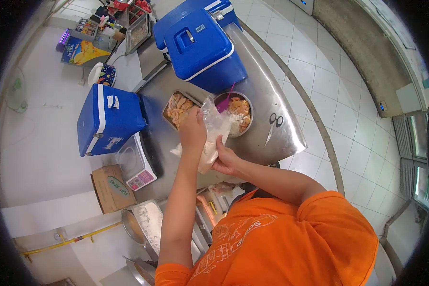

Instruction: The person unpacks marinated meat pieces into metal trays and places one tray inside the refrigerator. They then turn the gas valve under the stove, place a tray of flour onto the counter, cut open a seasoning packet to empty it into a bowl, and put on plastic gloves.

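Observation:
A clear plastic bag of white powder (209,151) is tilted above the table, its mouth toward a round metal bowl (251,125). My left hand (193,131) grips the bag's upper side, with the fingers partly hidden. Lower down, my right hand (226,159) is wrapped round the bag's other side. Raw meat pieces (240,110) fill the bowl, and white powder (237,125) lies on part of them. A purple scoop or spatula (222,103) stands in the bowl. Beside my left hand, a rectangular metal tray (167,108) holds more raw meat (178,107).
Scissors (272,127) lie right of the bowl on the steel table (267,81). Blue coolers (200,47) stand behind, and another blue cooler (112,119) is at left. A scale (137,164) and a cardboard box (112,188) sit nearer, left of my arms.

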Demonstrator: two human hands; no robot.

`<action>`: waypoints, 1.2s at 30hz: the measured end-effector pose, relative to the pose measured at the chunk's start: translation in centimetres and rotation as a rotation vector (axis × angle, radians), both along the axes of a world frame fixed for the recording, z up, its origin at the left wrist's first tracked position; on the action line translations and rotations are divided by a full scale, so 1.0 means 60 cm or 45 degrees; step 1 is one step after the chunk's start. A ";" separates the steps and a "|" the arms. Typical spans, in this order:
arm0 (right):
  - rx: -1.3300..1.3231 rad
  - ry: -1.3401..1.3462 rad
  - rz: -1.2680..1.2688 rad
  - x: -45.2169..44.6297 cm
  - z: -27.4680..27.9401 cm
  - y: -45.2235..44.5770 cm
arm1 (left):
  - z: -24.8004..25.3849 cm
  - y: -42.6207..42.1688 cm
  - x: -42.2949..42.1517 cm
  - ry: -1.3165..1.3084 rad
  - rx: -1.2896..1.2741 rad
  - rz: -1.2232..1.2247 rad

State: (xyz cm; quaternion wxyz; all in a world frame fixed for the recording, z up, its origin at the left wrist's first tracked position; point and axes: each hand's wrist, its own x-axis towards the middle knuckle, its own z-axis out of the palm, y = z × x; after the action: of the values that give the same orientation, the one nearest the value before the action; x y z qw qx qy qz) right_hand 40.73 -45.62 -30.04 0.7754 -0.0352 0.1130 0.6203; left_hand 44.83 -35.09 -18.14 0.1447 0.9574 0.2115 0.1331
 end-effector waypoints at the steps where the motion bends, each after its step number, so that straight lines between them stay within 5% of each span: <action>1: -0.013 -0.001 0.008 0.001 0.005 0.000 | -0.002 0.004 -0.001 -0.011 0.012 -0.004; 36: -0.025 -0.190 0.122 0.014 0.001 -0.001 | 0.002 0.008 0.000 -0.015 0.043 0.093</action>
State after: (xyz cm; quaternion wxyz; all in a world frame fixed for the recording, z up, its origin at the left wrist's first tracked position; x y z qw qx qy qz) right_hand 41.57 -45.70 -29.97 0.7507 -0.0941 0.0592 0.6512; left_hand 44.85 -34.60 -18.05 0.1246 0.9506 0.2432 0.1475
